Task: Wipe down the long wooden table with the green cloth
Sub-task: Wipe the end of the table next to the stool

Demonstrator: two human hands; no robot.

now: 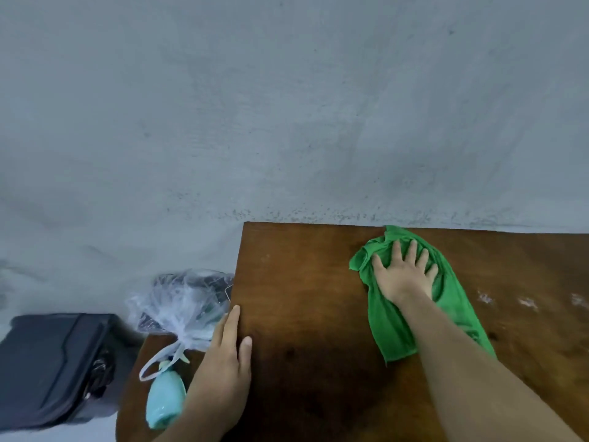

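Note:
The long wooden table (312, 298) fills the lower right, its left end and far edge in view against a grey wall. A crumpled green cloth (392, 323) lies on the tabletop near the far edge. My right hand (403, 272) presses flat on the cloth with fingers spread. My left hand (228, 362) rests on the table's left edge, fingers straight and together, thumb on the top, holding nothing. Pale smears (529, 303) mark the wood to the right of the cloth.
Beside the table's left end, a lower wooden surface (134, 397) carries a tied clear plastic bag (185, 307) and a light blue bottle (165, 400). A dark case (54, 368) stands at the far left. The grey wall (287, 106) runs behind the table.

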